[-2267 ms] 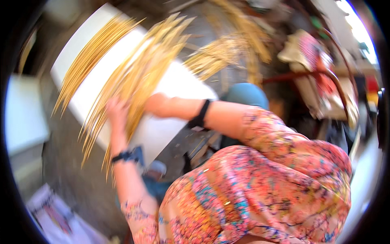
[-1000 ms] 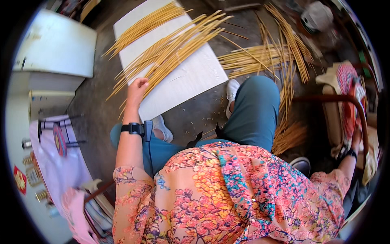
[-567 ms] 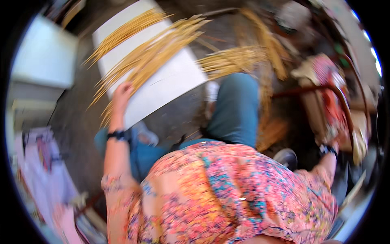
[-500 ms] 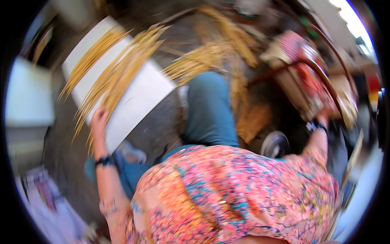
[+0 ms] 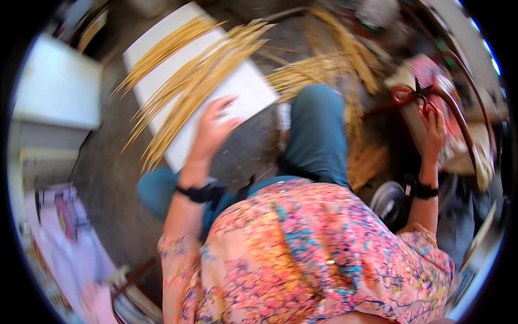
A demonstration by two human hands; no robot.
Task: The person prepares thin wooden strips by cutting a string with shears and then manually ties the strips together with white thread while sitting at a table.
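Note:
My right hand [image 5: 433,129], out to the right beside the chair, grips a pair of scissors [image 5: 416,94] with red handles and dark blades. My left hand [image 5: 211,129] hovers at the near edge of the white board [image 5: 245,89], fingers apart and nothing between them. Bundles of thin golden straw-like strips [image 5: 202,81] lie slantwise across the board, their ends sticking out past its edges. The left hand is just right of the nearest bundle, apart from it as far as I can tell.
More dry strips [image 5: 310,73] lie on the dark floor beyond my knee [image 5: 315,116]. A chair with a curved frame [image 5: 456,110] stands at right, loaded with cloth and bags. A round metal object [image 5: 388,202] sits beside my right forearm. A white box-like unit [image 5: 56,81] stands at left.
My left hand has let go of the strips and moved right. My right hand has come up from the chair's load with the scissors. The whole view has swung left.

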